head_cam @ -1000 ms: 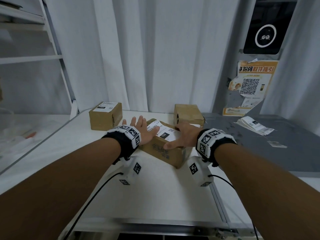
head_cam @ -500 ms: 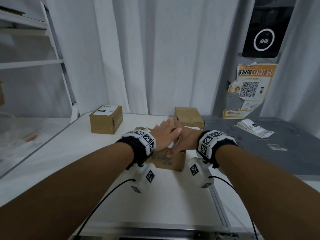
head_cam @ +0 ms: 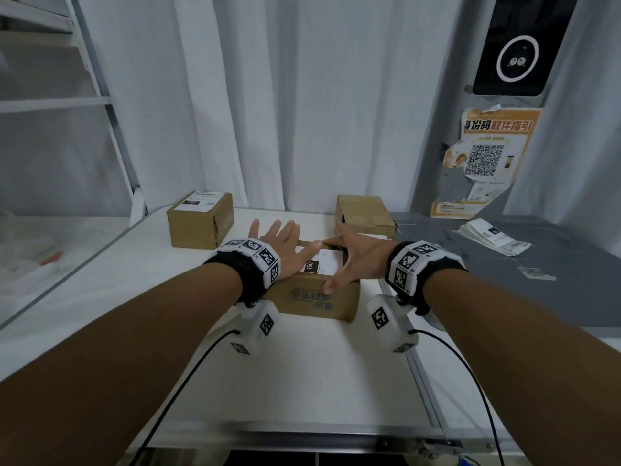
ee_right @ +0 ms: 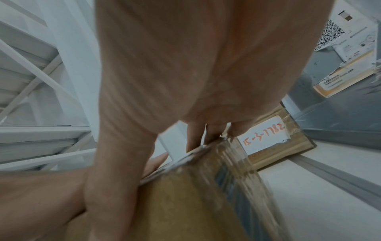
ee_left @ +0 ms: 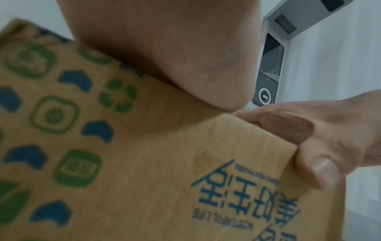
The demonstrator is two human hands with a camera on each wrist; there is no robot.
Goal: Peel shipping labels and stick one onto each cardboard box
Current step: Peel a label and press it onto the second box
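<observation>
A printed cardboard box (head_cam: pixel 316 297) lies mid-table with a white shipping label (head_cam: pixel 324 262) on its top. My left hand (head_cam: pixel 285 243) rests flat on the top's left part, fingers straight and spread. My right hand (head_cam: pixel 349 260) grips the box's right end: thumb on the near face, fingers over the far edge. The left wrist view shows my palm (ee_left: pixel 164 48) on the box (ee_left: pixel 123 163) and the right hand (ee_left: pixel 309 138) at its corner. In the right wrist view my right hand's fingers (ee_right: pixel 195 135) hook the box's (ee_right: pixel 185 203) far edge.
A labelled box (head_cam: pixel 201 223) stands at the back left. A box (head_cam: pixel 364 215) with a bare top stands behind my right hand, a handwritten sticker (ee_right: pixel 266 135) on its side. Several labels lie stacked (head_cam: pixel 494 235) on the grey table (head_cam: pixel 504 297); a white shelf (head_cam: pixel 50 102) stands left.
The box turned from angled to square with the table edge. My left hand swept right across the label, then drew back left. My right hand stayed on the box's right end.
</observation>
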